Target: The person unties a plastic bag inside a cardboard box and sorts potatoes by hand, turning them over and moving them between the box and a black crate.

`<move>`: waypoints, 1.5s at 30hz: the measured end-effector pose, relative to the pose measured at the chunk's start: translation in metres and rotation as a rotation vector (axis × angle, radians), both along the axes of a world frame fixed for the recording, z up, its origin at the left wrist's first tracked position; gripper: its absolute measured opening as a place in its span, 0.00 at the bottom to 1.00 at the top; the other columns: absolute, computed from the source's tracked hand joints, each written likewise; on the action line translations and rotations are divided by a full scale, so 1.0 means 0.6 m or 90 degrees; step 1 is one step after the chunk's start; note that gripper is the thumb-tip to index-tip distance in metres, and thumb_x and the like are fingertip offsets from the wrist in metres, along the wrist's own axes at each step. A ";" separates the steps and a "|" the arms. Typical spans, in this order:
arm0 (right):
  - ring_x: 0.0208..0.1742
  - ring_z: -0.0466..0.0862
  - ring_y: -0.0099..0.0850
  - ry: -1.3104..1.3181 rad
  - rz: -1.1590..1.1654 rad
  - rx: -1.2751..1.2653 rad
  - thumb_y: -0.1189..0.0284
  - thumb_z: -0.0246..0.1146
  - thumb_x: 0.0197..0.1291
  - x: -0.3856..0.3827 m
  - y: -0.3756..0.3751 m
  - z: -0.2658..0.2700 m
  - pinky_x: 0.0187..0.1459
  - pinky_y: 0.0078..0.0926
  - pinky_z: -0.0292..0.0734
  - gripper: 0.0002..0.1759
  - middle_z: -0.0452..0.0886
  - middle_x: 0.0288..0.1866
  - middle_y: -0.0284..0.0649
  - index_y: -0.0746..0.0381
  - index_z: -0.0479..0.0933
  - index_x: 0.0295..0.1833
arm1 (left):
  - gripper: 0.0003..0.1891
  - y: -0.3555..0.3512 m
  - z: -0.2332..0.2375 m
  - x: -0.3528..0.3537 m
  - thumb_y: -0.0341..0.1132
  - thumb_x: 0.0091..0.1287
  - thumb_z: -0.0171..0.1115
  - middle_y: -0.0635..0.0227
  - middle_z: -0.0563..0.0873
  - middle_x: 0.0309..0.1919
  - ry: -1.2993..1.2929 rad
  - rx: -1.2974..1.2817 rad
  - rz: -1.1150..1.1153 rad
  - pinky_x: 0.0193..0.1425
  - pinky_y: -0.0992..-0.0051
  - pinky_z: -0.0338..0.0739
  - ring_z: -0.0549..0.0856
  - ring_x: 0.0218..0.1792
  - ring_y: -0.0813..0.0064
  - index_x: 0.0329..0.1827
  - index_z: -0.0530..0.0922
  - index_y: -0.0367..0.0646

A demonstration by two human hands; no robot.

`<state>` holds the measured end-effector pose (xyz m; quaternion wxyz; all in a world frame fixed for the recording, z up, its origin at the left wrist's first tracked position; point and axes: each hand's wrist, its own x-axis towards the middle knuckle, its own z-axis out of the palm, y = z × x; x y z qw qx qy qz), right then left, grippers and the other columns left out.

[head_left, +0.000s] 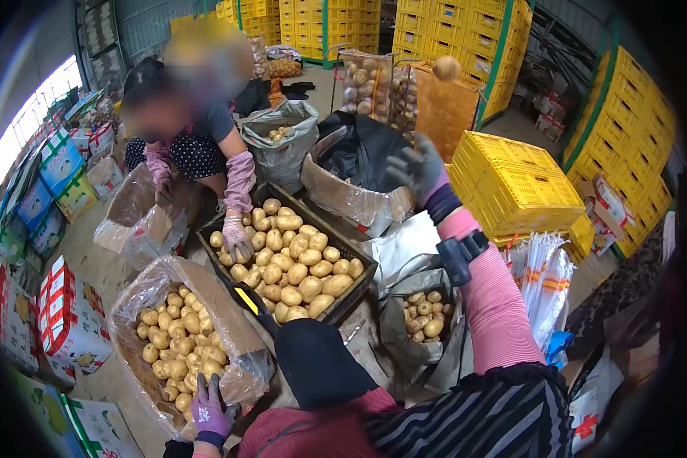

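Note:
My left hand [211, 411], in a purple and grey glove, is at the near edge of a plastic-lined cardboard box [240, 336] of potatoes [177, 336]. Its fingers are stretched out over the nearest potatoes. My right hand [420, 169], gloved in grey, is raised with spread fingers and holds nothing. Beyond it, a single potato [446, 69] shows above an orange mesh sack [444, 99], apart from the hand. A black crate [351, 294] full of potatoes stands ahead of me. The right hand is above and beside an open box with black lining [359, 195].
A co-worker's gloved hand [237, 238] reaches into the crate. Sacks of potatoes stand at the back [282, 141] and near my right arm [427, 317]. Yellow crates [515, 183] are stacked on the right. Printed cartons [72, 313] line the left.

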<state>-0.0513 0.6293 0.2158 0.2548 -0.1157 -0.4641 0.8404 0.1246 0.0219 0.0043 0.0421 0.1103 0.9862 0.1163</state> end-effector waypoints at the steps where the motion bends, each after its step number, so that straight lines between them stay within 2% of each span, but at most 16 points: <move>1: 0.55 0.81 0.46 -0.020 0.067 0.001 0.50 0.61 0.72 -0.012 -0.011 -0.038 0.55 0.53 0.82 0.34 0.72 0.66 0.43 0.52 0.62 0.76 | 0.51 -0.002 -0.005 0.001 0.43 0.45 0.79 0.43 0.60 0.79 -0.001 -0.004 0.006 0.73 0.54 0.67 0.72 0.70 0.43 0.78 0.66 0.48; 3: 0.51 0.83 0.39 -0.075 0.169 0.027 0.51 0.62 0.70 0.017 -0.082 -0.097 0.45 0.41 0.84 0.28 0.78 0.56 0.39 0.54 0.69 0.68 | 0.52 -0.005 -0.010 0.005 0.42 0.45 0.79 0.44 0.60 0.79 -0.004 -0.007 0.019 0.73 0.54 0.66 0.71 0.71 0.44 0.78 0.66 0.49; 4: 0.55 0.84 0.36 -0.143 0.277 0.098 0.51 0.59 0.73 0.023 -0.100 -0.150 0.53 0.40 0.84 0.30 0.79 0.63 0.41 0.56 0.67 0.73 | 0.52 -0.006 -0.009 0.005 0.42 0.45 0.79 0.43 0.61 0.79 0.008 -0.004 0.009 0.73 0.53 0.66 0.72 0.70 0.43 0.78 0.66 0.49; 6: 0.50 0.85 0.30 -0.231 0.289 0.140 0.54 0.60 0.72 0.071 -0.192 -0.178 0.47 0.31 0.84 0.29 0.81 0.60 0.37 0.58 0.71 0.70 | 0.52 -0.007 -0.006 0.007 0.42 0.45 0.80 0.43 0.61 0.79 0.011 -0.007 -0.004 0.73 0.53 0.66 0.72 0.69 0.42 0.78 0.65 0.49; 11: 0.54 0.85 0.31 -0.172 0.417 0.225 0.58 0.59 0.76 0.105 -0.329 -0.293 0.51 0.29 0.83 0.31 0.82 0.61 0.41 0.65 0.66 0.74 | 0.49 -0.009 -0.008 0.001 0.44 0.50 0.79 0.38 0.65 0.76 0.027 -0.016 -0.015 0.70 0.50 0.69 0.74 0.67 0.39 0.77 0.66 0.47; 13: 0.55 0.84 0.29 -0.153 0.490 0.267 0.59 0.57 0.78 0.112 -0.392 -0.254 0.55 0.28 0.80 0.28 0.82 0.64 0.40 0.64 0.67 0.74 | 0.43 -0.006 0.016 0.002 0.43 0.53 0.76 0.33 0.67 0.73 0.040 0.029 -0.028 0.66 0.51 0.73 0.79 0.61 0.38 0.75 0.68 0.45; 14: 0.56 0.84 0.29 -0.171 0.509 0.264 0.61 0.56 0.79 0.114 -0.430 -0.228 0.56 0.27 0.79 0.26 0.82 0.63 0.40 0.64 0.67 0.74 | 0.41 -0.008 0.033 -0.004 0.44 0.58 0.71 0.36 0.66 0.75 -0.074 0.083 0.010 0.72 0.51 0.69 0.75 0.66 0.37 0.76 0.68 0.45; 16: 0.54 0.84 0.26 -0.109 0.556 0.259 0.66 0.58 0.77 0.108 -0.478 -0.222 0.55 0.23 0.80 0.25 0.83 0.57 0.42 0.69 0.69 0.72 | 0.33 -0.021 0.029 -0.001 0.40 0.62 0.68 0.41 0.69 0.74 -0.020 0.137 0.025 0.72 0.54 0.71 0.75 0.68 0.42 0.73 0.72 0.48; 19: 0.58 0.84 0.29 -0.134 0.609 0.201 0.64 0.54 0.79 0.091 -0.545 -0.197 0.57 0.25 0.80 0.27 0.81 0.65 0.45 0.68 0.66 0.75 | 0.19 -0.064 0.039 -0.035 0.32 0.72 0.62 0.49 0.85 0.60 -0.068 0.492 0.163 0.65 0.67 0.78 0.86 0.59 0.59 0.64 0.80 0.40; 23: 0.57 0.84 0.31 -0.103 0.703 0.163 0.61 0.56 0.79 0.051 -0.637 -0.223 0.56 0.26 0.80 0.30 0.80 0.65 0.46 0.68 0.65 0.76 | 0.20 -0.177 0.008 -0.140 0.32 0.74 0.60 0.57 0.86 0.59 -0.022 0.545 0.301 0.66 0.72 0.76 0.84 0.60 0.71 0.68 0.78 0.38; 30: 0.60 0.83 0.27 -0.117 0.707 0.340 0.70 0.59 0.75 0.042 -0.698 -0.284 0.62 0.25 0.78 0.24 0.84 0.60 0.44 0.69 0.72 0.71 | 0.24 -0.284 -0.079 -0.351 0.38 0.72 0.61 0.52 0.85 0.61 -0.041 0.494 0.322 0.69 0.70 0.75 0.84 0.62 0.64 0.69 0.76 0.36; 33: 0.62 0.84 0.31 -0.077 0.714 0.420 0.69 0.62 0.73 0.030 -0.698 -0.286 0.63 0.28 0.78 0.25 0.85 0.60 0.48 0.67 0.71 0.71 | 0.28 -0.256 -0.094 -0.426 0.43 0.68 0.62 0.50 0.84 0.62 -0.085 0.316 0.320 0.70 0.66 0.75 0.84 0.64 0.57 0.69 0.77 0.41; 39: 0.48 0.89 0.49 0.052 0.718 0.648 0.75 0.66 0.65 0.010 -0.697 -0.285 0.46 0.38 0.84 0.26 0.85 0.49 0.56 0.63 0.72 0.69 | 0.36 -0.254 -0.163 -0.538 0.48 0.68 0.61 0.50 0.71 0.76 -0.181 0.028 0.214 0.75 0.61 0.70 0.74 0.73 0.52 0.78 0.68 0.45; 40: 0.44 0.88 0.51 0.088 0.688 0.633 0.76 0.66 0.65 0.007 -0.702 -0.290 0.43 0.40 0.84 0.26 0.85 0.44 0.54 0.63 0.72 0.68 | 0.39 -0.252 -0.169 -0.548 0.51 0.68 0.63 0.51 0.63 0.80 -0.211 0.027 0.226 0.77 0.61 0.68 0.70 0.76 0.50 0.80 0.64 0.46; 43: 0.44 0.89 0.51 0.068 0.702 0.616 0.77 0.67 0.64 -0.002 -0.702 -0.282 0.43 0.40 0.84 0.26 0.85 0.44 0.54 0.64 0.72 0.68 | 0.41 -0.229 -0.121 -0.555 0.54 0.66 0.65 0.52 0.64 0.79 -0.306 0.089 0.219 0.78 0.61 0.66 0.69 0.76 0.50 0.79 0.65 0.45; 45: 0.44 0.89 0.50 0.056 0.716 0.612 0.77 0.67 0.64 -0.005 -0.703 -0.274 0.43 0.39 0.84 0.25 0.85 0.44 0.54 0.64 0.73 0.67 | 0.41 -0.251 -0.152 -0.565 0.56 0.64 0.67 0.50 0.66 0.77 -0.280 0.139 0.204 0.78 0.60 0.66 0.69 0.76 0.50 0.78 0.67 0.45</move>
